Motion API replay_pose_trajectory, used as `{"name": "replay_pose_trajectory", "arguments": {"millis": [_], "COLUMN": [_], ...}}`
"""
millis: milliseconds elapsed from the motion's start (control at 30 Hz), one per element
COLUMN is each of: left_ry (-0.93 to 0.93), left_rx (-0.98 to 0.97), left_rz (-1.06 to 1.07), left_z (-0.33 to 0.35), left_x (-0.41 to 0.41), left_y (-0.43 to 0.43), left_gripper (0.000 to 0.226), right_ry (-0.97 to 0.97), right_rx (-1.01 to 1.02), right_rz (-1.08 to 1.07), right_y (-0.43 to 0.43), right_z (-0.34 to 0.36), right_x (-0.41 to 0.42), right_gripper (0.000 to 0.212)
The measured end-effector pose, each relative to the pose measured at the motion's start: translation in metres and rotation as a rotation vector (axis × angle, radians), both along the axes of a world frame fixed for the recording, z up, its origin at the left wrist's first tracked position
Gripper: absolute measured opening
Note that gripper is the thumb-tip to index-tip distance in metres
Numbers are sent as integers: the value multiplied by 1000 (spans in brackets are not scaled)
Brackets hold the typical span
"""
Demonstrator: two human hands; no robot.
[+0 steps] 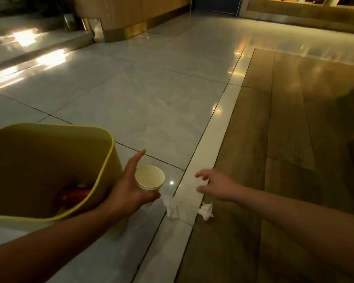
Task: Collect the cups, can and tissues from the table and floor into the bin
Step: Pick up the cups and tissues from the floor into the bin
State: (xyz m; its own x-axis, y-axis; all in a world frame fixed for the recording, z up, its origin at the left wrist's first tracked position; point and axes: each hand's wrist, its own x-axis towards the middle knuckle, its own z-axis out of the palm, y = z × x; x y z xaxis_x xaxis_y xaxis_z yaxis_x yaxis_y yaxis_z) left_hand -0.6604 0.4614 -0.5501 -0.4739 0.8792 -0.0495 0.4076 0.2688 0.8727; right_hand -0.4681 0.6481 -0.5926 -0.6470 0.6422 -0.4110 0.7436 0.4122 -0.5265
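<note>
My left hand (129, 186) grips a pale paper cup (149, 177), its mouth facing up, just right of the yellow bin (108, 160). Inside the bin lies something red (74, 196), possibly the can. Two crumpled white tissues lie on the floor: one tissue (170, 207) just below the cup, the other tissue (206, 211) under my right wrist. My right hand (215, 185) hovers above the floor with fingers spread and holds nothing.
Glossy grey tiles cover the floor ahead, with a white strip (211, 144) bordering wood flooring (284, 129) on the right. A curved wooden counter (129, 15) stands at the back, with a raised step (39, 48) at the far left.
</note>
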Motion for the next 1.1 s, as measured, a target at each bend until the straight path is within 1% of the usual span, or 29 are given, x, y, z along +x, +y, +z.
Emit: {"name": "replay_pose_trajectory", "arguments": {"millis": [67,100,167,233,333,467,500,600,667,733,767,833,900,1000,1100], "left_ry": [-4,-1,17,25,7,-15,-16,-26,-28,-29,-31,-22,-18,-25,-24], "left_rx": [-2,-1,3,4,-13,-54,-64,-110,-135,-148,-152,-156,-159,-164,-178], "left_rz": [9,8,-1,4,32,36,37,46,38,33,35,41,41,40,46], "left_z": [0,0,-2,-3,-8,-19,-21,-29,-34,-36,-37,-38,-39,-41,-43], "left_x": [0,0,2,3,3,5,6,5,4,5,5,5,5,5,5], "left_y": [-2,-3,-2,-1,0,-3,-5,-9,-11,-12,-12,-12,-11,-12,-11], "left_gripper": [110,108,104,100,97,98,98,98,98,97,97,96,96,98,99], "right_ry": [-219,-293,-399,-466,-478,-413,-398,-359,-310,-250,-222,-188,-203,-283,-334], "right_rx": [43,65,120,165,181,250,269,269,234,188,178,190,201,226,248], "right_rz": [156,225,340,415,439,458,457,415,348,306,320,419,531,679,747], "right_y": [-8,-12,-19,-25,-29,-29,-28,-25,-25,-27,-29,-33,-36,-42,-49], "right_z": [-25,-35,-52,-66,-79,-85,-86,-90,-87,-81,-77,-72,-70,-73,-79], "right_x": [10,12,14,14,11,10,9,5,-3,-12,-16,-25,-35,-51,-61], "right_gripper": [58,61,65,63,51,21,18,19,25,36,44,63,77,83,78]}}
